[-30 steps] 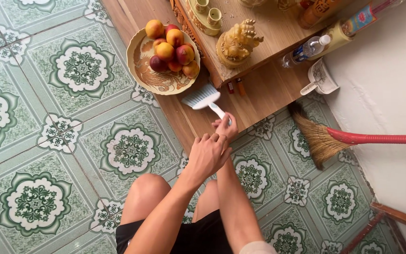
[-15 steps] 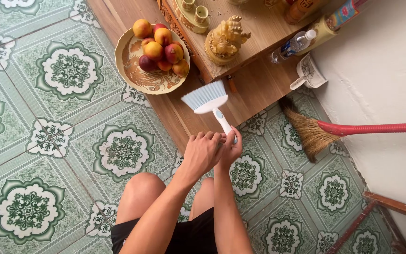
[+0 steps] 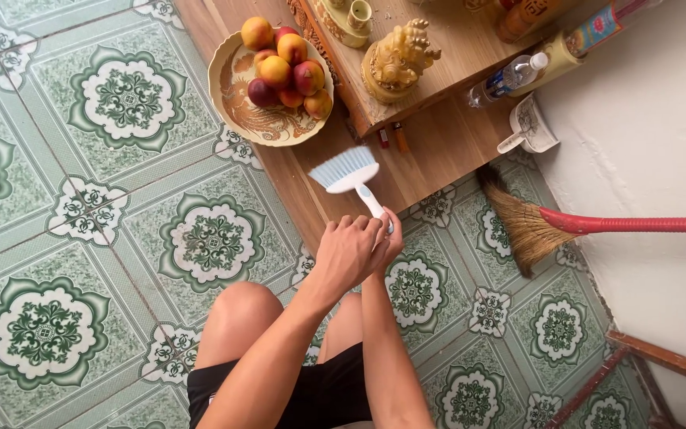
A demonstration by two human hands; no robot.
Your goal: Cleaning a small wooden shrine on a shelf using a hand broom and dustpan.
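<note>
A single head-worn camera looks almost straight down from above the person's bare knees, past both forearms stretched forward from the bottom edge. It stands fairly close to the hands, mid-frame. The green-and-white patterned tile floor (image 3: 81, 238) fills the left, a low brown wooden platform (image 3: 438, 143) the top, a white wall (image 3: 653, 159) the right.

Blue-labelled clear bottle (image 3: 508, 79) against wall
</note>
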